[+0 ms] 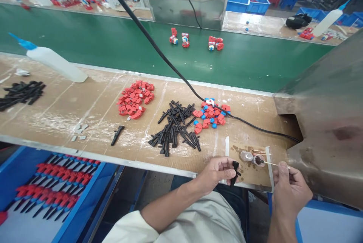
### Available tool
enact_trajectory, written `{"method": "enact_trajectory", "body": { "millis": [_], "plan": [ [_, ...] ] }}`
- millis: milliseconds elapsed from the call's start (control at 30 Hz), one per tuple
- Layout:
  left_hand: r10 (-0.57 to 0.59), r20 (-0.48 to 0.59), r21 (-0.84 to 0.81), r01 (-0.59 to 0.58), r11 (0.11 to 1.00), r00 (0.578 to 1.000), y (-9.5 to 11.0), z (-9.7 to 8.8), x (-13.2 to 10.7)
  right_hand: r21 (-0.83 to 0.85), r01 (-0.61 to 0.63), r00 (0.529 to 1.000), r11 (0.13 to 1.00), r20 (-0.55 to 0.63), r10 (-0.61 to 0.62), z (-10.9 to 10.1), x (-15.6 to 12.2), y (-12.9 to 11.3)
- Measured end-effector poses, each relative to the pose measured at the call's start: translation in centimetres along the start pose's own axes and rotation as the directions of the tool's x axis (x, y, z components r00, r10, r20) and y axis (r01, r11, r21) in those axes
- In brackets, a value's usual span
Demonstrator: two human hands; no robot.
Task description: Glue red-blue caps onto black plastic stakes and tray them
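Observation:
My left hand [218, 175] is closed on a black toy gun [235, 173], held near the front edge of the bench. Between the fingers of my right hand [290, 188] is a thin wooden stick [270, 163], its tip in a small cup of dark liquid [258, 160]. Beside that cup is a clear small cup or lid [246, 156]. Both rest on a stained cardboard patch [252, 176] edged with white tape. Left of my hands lies a pile of black toy guns [172, 129], and one single toy gun [117, 136] lies farther left.
Red and blue toy parts [212, 114] and red parts [135, 99] lie in heaps. A black cable [170, 63] crosses the bench. A metal housing [326, 122] stands right. Behind runs a green belt [119, 42] carrying small toys. A blue bin [93, 197] holds finished-looking rows of toys.

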State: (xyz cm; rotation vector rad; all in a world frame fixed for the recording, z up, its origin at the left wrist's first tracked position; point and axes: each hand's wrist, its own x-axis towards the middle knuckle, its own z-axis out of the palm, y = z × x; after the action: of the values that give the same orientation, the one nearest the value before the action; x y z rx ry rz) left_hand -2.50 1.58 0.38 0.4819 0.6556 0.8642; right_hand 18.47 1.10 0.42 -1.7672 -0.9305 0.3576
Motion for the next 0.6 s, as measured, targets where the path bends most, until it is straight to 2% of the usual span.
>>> {"method": "enact_trajectory", "body": {
  "millis": [100, 200, 267, 400, 467, 600],
  "plan": [
    [-0.018, 0.002, 0.000, 0.018, 1.000, 1.000, -0.3, 0.4, 0.2, 0.204, -0.131, 0.988, 0.970, -0.050, 0.144, 0.5, 0.3, -0.9],
    [-0.062, -0.009, -0.039, 0.062, 0.997, 0.998, -0.9, 1.0, 0.6, 0.322, -0.170, 0.980, 0.931, -0.046, 0.195, 0.6, 0.7, -1.5],
    [-0.099, -0.021, -0.081, 0.097, 0.992, 0.995, -1.2, 1.4, 0.8, 0.381, -0.206, 0.975, 0.901, 0.001, 0.222, 0.2, 0.9, -1.8],
    [-0.139, -0.019, -0.162, 0.134, 0.978, 0.990, -1.5, 1.9, 1.2, 0.449, -0.308, 0.951, 0.839, 0.170, 0.258, -1.1, 0.7, -2.7],
    [-0.152, -0.008, -0.178, 0.148, 0.973, 0.988, -1.6, 2.1, 1.3, 0.440, -0.282, 0.957, 0.852, 0.192, 0.217, -1.5, 0.2, -3.3],
    [-0.183, 0.013, -0.192, 0.182, 0.964, 0.983, -1.9, 2.2, 1.3, 0.404, -0.092, 0.992, 0.910, 0.118, 0.048, -1.5, -1.4, -4.3]
  ]
}}
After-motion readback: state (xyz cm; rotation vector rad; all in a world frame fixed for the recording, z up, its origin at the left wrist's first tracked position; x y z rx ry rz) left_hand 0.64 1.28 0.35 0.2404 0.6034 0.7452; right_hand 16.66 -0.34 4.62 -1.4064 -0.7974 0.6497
